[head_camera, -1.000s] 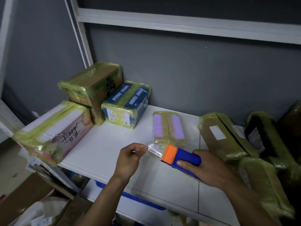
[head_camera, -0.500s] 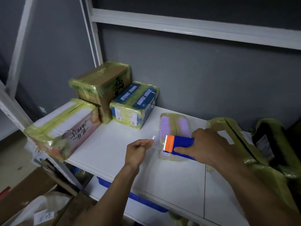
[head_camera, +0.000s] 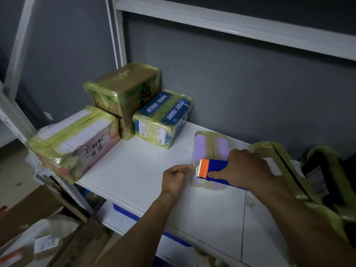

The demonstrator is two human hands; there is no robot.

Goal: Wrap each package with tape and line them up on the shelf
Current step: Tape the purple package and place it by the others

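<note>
Purple package (head_camera: 210, 149), flat on the shelf (head_camera: 134, 170) beneath our right grip (head_camera: 244, 168), which clasps the blue-and-orange tape dispenser (head_camera: 215, 170). Left grip (head_camera: 174, 178), just beside, pinches the clear tape end (head_camera: 192, 167). We advise: pull taut, press flat, tear on the teeth (head_camera: 198, 168).

The left hand (head_camera: 174, 177) and right hand (head_camera: 244, 170) are bare, with both forearms (head_camera: 134, 237) uncovered too.

Cardboard boxes (head_camera: 27, 212) (a crumpled white bag (head_camera: 55, 226) among them) lie lower left.
</note>
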